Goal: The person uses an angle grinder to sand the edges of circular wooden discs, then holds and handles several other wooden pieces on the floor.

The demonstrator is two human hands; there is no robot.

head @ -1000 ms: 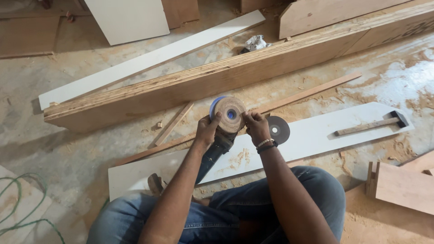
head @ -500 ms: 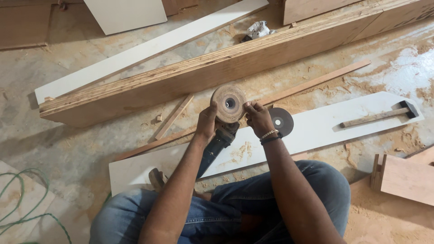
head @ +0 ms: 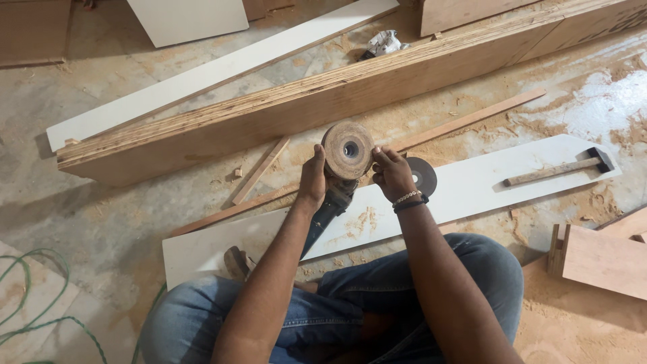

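Left hand (head: 313, 178) grips grinder (head: 329, 202); right hand (head: 393, 174) fingertips pinch sanding disc (head: 348, 149) between hands.

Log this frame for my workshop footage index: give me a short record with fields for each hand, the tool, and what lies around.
left hand: grips the angle grinder near its head
right hand: fingertips on the rim of the brown disc mounted on the grinder
spare disc: dark disc on the white board
hammer: lies on the white board, to the right
behind: long plywood beam
floor: sawdust; green cable at left
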